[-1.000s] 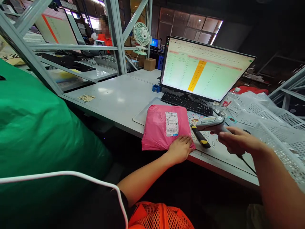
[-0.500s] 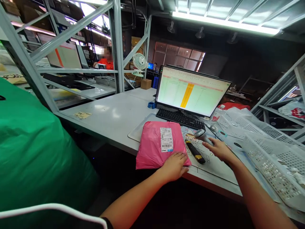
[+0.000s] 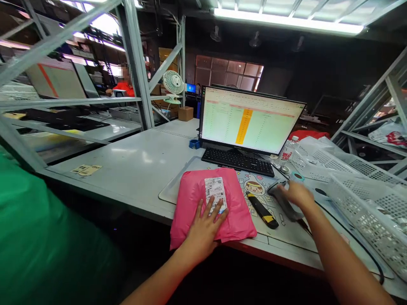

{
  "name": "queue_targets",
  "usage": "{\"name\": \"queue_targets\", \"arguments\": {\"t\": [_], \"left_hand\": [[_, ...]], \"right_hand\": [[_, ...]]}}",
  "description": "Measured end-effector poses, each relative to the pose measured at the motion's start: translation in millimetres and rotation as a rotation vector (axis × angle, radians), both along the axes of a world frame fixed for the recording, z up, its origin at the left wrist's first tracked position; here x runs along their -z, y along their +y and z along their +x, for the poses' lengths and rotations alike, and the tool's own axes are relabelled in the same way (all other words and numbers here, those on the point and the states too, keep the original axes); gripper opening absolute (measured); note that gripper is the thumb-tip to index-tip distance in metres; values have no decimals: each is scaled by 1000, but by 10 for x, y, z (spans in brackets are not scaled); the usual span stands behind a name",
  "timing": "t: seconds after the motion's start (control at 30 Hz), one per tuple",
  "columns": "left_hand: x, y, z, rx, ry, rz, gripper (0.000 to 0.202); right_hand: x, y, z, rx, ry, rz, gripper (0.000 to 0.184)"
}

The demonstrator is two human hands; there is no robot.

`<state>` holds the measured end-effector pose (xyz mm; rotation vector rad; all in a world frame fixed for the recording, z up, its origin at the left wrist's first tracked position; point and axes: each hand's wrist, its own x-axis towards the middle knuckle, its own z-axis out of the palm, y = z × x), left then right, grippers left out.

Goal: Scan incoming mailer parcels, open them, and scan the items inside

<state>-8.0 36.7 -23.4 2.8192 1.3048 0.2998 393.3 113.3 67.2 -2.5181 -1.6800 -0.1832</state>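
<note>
A pink plastic mailer bag [image 3: 237, 212] with a white shipping label [image 3: 215, 188] lies at the table's front edge. My left hand [image 3: 203, 228] rests flat on it, fingers spread over the lower part of the label. On the patterned desk mat [image 3: 286, 237], a grey handheld barcode scanner [image 3: 284, 205] is at my right hand [image 3: 299, 195]. Motion smears the fingers of that hand, so whether they grip the scanner is unclear. Between the mailer and the scanner lies a black-and-yellow utility knife [image 3: 262, 210].
A monitor [image 3: 251, 123] and black keyboard [image 3: 237, 162] stand behind the mailer. White perforated baskets [image 3: 362, 216] line the right side, near a plastic bottle [image 3: 288, 150]. At left are a large green bag [image 3: 47, 237] and a metal frame [image 3: 138, 63]. Someone in red [image 3: 125, 88] is beyond.
My left hand has shifted from the mailer's lower right corner onto its label area. The scanner, earlier held out in my right hand, now appears lower and turned at the mat.
</note>
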Motion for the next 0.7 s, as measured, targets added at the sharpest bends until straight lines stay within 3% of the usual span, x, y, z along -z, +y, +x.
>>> {"name": "queue_targets", "arguments": {"t": [0.1,0.17,0.3,0.43,0.53,0.7], "left_hand": [[-5,3,9,-2,-11,-36,106],[3,27,3,4,-38,-28,107],[105,68,-37,45,-100,18,103],[183,63,-59,42,-107,71,98],[101,35,-42,38,-72,14,102],[-212,-20,-23,-15,-43,-196,103]], "right_hand": [[-293,395,-74,-55,18,85,61],[-354,720,-196,-152,40,42,56],[-193,1263,-417,-200,84,-120,50],[-3,1501,-461,-127,90,-182,46],[37,1569,-445,-100,92,-221,39],[2,1643,-536,-142,103,-236,40]]}}
